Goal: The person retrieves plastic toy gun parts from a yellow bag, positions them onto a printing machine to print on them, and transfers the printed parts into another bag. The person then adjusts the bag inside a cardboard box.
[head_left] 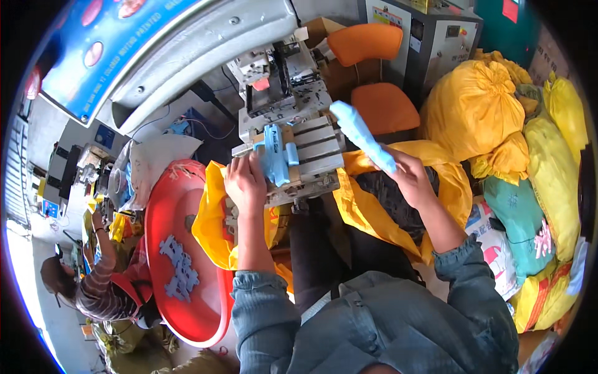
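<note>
A light blue moulded plastic piece (274, 154) with dark marks sits on the slotted metal bed (317, 147) of a machine in front of me. My left hand (245, 181) is at the bed's near left, its bent fingers closed against the left side of that piece. The fingertips are partly hidden. My right hand (408, 177) is raised to the right of the bed. Between its thumb and fingers it grips the lower end of a second, long light blue plastic piece (362, 136), which tilts up and to the left.
Yellow sacks (380, 218) gape open beside my legs. On the left, a red tub (218, 311) holds several light blue pieces (179, 268). Beyond it a co-worker (93, 290) bends over another bench. An orange chair (385, 107) and full sacks (473, 106) stand at the right.
</note>
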Tool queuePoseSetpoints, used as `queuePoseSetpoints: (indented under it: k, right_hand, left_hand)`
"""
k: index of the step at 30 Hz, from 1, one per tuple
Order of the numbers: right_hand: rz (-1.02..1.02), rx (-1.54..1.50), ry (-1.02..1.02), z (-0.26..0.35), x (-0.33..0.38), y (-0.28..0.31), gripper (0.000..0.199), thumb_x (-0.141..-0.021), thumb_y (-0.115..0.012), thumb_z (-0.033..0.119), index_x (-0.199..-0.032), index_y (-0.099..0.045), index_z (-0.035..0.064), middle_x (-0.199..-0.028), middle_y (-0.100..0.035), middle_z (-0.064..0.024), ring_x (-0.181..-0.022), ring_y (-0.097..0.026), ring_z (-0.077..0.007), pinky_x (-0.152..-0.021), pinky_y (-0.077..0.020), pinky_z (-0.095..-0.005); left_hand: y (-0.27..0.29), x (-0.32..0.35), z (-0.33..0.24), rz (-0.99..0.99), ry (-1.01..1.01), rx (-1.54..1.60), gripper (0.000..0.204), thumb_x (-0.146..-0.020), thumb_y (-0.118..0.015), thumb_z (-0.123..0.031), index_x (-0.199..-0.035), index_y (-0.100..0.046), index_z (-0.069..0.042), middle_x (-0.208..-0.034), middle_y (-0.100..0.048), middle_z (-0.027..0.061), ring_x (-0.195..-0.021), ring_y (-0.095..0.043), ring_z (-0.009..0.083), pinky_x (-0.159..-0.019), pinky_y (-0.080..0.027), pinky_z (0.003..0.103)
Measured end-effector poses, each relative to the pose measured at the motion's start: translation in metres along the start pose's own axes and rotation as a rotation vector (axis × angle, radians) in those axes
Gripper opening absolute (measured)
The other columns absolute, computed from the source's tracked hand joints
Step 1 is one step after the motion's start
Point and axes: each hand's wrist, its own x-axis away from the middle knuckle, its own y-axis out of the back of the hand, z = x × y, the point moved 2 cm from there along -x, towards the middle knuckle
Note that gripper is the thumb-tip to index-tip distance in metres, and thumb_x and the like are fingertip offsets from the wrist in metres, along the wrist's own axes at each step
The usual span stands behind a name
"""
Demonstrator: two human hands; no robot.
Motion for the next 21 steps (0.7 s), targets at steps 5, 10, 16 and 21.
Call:
queuePoseSetpoints:
  k: [5,10,16,21]
  right_hand:
    - [0.036,-0.07,-0.048,-0.011,-0.058,-0.039,0.037,-0.088,-0.057,0.01,-0.123,-0.05,-0.0028,-0.111,-0.06,-0.0106,-0.099,-0.058,-0.0159,-0.09,-0.0441,-0.0283]
    - [0.29,0.725,0.344,-0.019,-0.102,-0.088,0.038,-0.078,-0.064,0.009,-0.115,-0.058,0.0036,-0.107,-0.059,-0.0133,-0.094,-0.058,-0.0273,-0.083,-0.0471,-0.0346]
    - [0.602,1.167,0.298,-0.029,-0.125,-0.111,0.034,-0.081,-0.055,0.014,-0.114,-0.057,0.0071,-0.101,-0.055,-0.0116,-0.1,-0.052,-0.028,-0.088,-0.043,-0.0353]
    - [0.632,1.092,0.193,-0.031,-0.119,-0.109,0.039,-0.078,-0.059,0.01,-0.116,-0.055,0.0046,-0.111,-0.051,-0.0139,-0.099,-0.053,-0.0293,-0.086,-0.0443,-0.0353]
  left_hand:
    - [0.024,-0.006,0.031,-0.248,0.208,0.077,0.025,-0.089,-0.049,-0.022,-0.078,-0.06,-0.002,-0.067,-0.058,0.0118,-0.061,-0.057,0.0287,-0.058,-0.045,0.039]
    - [0.073,0.071,0.1,-0.435,0.609,0.54,0.04,-0.093,-0.047,-0.031,-0.073,-0.061,0.001,-0.062,-0.057,0.0046,-0.057,-0.05,0.0115,-0.055,-0.041,0.028]
    - [0.083,0.232,0.145,-0.332,0.931,0.42,0.051,-0.095,-0.044,-0.036,-0.069,-0.062,0.004,-0.058,-0.056,0.004,-0.053,-0.048,0.0119,-0.052,-0.04,0.027]
    - [0.094,0.331,0.152,-0.137,1.009,-0.043,0.045,-0.092,-0.045,-0.036,-0.069,-0.064,-0.003,-0.056,-0.056,0.0077,-0.05,-0.049,0.0181,-0.052,-0.041,0.034]
